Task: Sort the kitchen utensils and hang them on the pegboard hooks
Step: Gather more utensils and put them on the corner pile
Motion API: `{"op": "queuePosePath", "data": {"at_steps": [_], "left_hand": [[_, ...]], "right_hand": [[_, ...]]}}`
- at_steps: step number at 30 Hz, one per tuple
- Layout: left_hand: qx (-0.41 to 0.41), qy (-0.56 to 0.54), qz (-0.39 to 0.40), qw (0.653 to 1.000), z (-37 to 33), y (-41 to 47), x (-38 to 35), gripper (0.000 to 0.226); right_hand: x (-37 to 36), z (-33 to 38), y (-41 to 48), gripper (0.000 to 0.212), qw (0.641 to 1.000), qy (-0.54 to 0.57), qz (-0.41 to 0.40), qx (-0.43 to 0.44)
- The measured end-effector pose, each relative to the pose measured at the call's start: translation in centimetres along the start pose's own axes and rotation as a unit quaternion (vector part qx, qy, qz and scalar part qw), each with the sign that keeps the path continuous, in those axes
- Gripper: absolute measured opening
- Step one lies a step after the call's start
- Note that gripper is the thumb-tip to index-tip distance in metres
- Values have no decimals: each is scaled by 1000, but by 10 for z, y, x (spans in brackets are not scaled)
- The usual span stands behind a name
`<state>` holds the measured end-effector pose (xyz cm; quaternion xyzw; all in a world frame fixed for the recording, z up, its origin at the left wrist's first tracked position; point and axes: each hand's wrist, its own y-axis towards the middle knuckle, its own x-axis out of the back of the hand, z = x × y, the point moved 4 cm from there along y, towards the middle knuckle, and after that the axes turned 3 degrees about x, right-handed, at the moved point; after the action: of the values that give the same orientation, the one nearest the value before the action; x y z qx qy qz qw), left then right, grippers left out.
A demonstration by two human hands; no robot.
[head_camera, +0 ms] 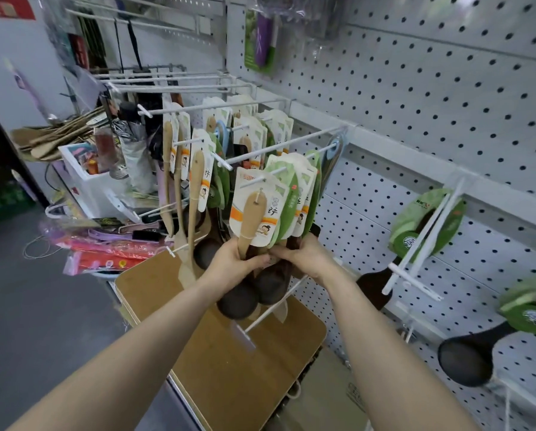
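A bunch of carded wooden spoons (260, 213) hangs from a white pegboard hook (262, 177), the front one pale wood with a white and orange card. Their dark bowls (245, 297) hang below my hands. My left hand (232, 265) grips the spoon handles from the left. Meeting it from the right, my right hand (307, 258) holds the same bunch. Other carded spatulas (195, 181) hang on hooks to the left. The grey pegboard (431, 88) fills the right side.
A green-carded dark spatula (422, 225) hangs on a hook at right, and a black ladle (468, 359) lower right. A wooden table top (229, 368) lies below my arms. A white bin of utensils (99, 175) and red packages (105, 253) sit at left.
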<state>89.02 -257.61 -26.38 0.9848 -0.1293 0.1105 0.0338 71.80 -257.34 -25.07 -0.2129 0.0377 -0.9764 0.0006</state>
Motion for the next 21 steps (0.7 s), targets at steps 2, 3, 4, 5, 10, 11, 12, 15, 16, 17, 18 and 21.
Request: {"op": "queuePosePath", "data": {"at_steps": [2, 3, 4, 5, 10, 11, 12, 15, 16, 17, 18, 21], "left_hand": [[1, 2, 12, 1000, 1, 0, 1, 33], [-2, 6, 17, 1000, 0, -1, 2, 33], [-11, 13, 21, 1000, -1, -1, 3, 33], [-20, 17, 24, 999, -2, -1, 4, 34], [-46, 17, -9, 999, -3, -7, 15, 44], [-41, 9, -18, 999, -1, -8, 18, 44], [-35, 0, -25, 999, 1, -12, 22, 43], [-36, -3, -23, 999, -3, -19, 27, 40], [-40, 3, -22, 999, -5, -22, 29, 42], [-44, 9, -21, 999, -8, -24, 31, 46], [-49, 16, -22, 998, -10, -27, 34, 50], [-60, 32, -33, 997, -15, -34, 42, 48]], "right_hand": [[1, 1, -1, 42, 999, -29, -20, -2], [1, 3, -1, 43, 999, -47, -24, -3], [1, 5, -2, 40, 998, -65, -27, -5], [2, 7, -2, 35, 996, -83, -27, 0], [-5, 16, -6, 33, 994, -98, 15, 47], [-7, 16, -6, 35, 993, -104, 21, 59], [-13, 17, -5, 38, 992, -105, 24, 68], [-20, 17, -3, 46, 990, -111, 30, 86], [-23, 19, -4, 48, 989, -108, 34, 92], [-26, 19, -3, 49, 990, -103, 36, 95], [-29, 20, -3, 51, 989, -103, 39, 98], [-39, 23, -6, 55, 987, -103, 50, 110]]}}
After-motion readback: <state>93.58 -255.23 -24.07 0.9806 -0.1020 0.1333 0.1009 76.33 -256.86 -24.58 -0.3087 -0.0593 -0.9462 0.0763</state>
